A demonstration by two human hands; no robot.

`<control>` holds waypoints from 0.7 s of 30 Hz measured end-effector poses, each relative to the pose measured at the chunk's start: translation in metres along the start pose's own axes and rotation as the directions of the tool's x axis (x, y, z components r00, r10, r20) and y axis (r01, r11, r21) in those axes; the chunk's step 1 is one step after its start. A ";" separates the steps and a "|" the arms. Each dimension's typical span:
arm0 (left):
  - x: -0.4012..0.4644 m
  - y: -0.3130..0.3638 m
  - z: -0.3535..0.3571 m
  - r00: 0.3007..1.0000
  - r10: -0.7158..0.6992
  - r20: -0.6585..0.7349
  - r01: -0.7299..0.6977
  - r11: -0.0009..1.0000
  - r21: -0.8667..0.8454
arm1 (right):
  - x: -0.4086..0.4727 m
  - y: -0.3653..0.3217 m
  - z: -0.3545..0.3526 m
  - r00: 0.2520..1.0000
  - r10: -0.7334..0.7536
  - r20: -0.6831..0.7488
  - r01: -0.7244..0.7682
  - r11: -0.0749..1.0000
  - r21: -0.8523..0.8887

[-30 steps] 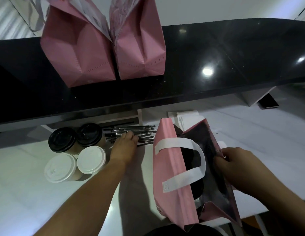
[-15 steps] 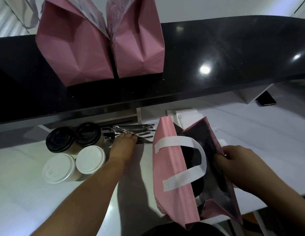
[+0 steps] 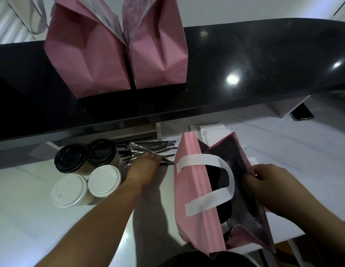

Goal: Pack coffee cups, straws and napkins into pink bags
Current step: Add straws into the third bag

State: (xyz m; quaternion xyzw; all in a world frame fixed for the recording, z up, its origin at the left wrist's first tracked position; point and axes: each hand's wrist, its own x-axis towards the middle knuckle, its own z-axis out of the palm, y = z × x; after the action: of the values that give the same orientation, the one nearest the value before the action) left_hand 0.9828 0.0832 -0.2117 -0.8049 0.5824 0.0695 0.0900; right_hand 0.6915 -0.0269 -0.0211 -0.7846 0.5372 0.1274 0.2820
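Observation:
An open pink bag (image 3: 194, 193) with a white handle stands on the white counter; dark cup lids show inside it. My right hand (image 3: 268, 185) grips the bag's right rim and holds it open. My left hand (image 3: 143, 166) lies on a pile of wrapped black straws (image 3: 148, 149), its fingers curled over a few of them. Left of the straws stand two black-lidded cups (image 3: 70, 158) and two white-lidded cups (image 3: 68, 190). White napkins (image 3: 212, 132) lie behind the bag.
Two more pink bags (image 3: 86, 60) stand upright on the raised black counter (image 3: 244, 74) at the back. A dark phone (image 3: 302, 114) lies at the far right under that counter's edge. The white counter's near edge runs under the open bag.
My left hand has drawn slightly back on the straw pile and closed its fingers over some straws. My right hand has kept its hold on the bag's rim.

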 end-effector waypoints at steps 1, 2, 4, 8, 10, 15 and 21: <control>0.000 0.001 0.001 1.000 0.009 -0.001 -0.009 1.000 0.015 | 0.000 0.000 0.000 1.000 0.000 0.004 0.000 1.000 -0.002; 0.000 0.001 0.002 1.000 0.016 -0.003 -0.016 0.999 0.033 | 0.000 0.000 0.000 1.000 -0.001 0.007 0.001 1.000 -0.003; 0.000 0.001 0.001 1.000 0.021 0.018 -0.022 0.998 0.055 | 0.000 0.000 -0.001 1.000 -0.003 0.015 0.003 1.000 -0.002; 0.004 0.002 -0.005 0.997 0.002 0.080 -0.007 0.998 0.062 | 0.001 0.000 -0.001 1.000 -0.005 0.021 0.005 1.000 0.005; 0.004 0.003 -0.005 0.995 0.005 0.100 -0.011 0.998 0.062 | 0.001 0.001 -0.001 1.000 -0.009 0.008 0.009 1.000 0.011; 0.004 0.004 -0.001 0.993 0.006 0.118 -0.014 0.998 0.069 | 0.001 0.003 0.001 1.000 -0.014 -0.006 0.014 1.000 -0.001; 0.006 0.009 -0.001 0.988 0.025 0.150 -0.048 0.987 0.151 | 0.002 0.005 0.001 1.000 -0.012 -0.008 0.012 1.000 -0.015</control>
State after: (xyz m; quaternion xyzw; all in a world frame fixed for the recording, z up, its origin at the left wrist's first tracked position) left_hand 0.9758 0.0746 -0.2131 -0.7774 0.5924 0.0851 0.1936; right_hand 0.6878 -0.0288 -0.0243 -0.7904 0.5327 0.1264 0.2747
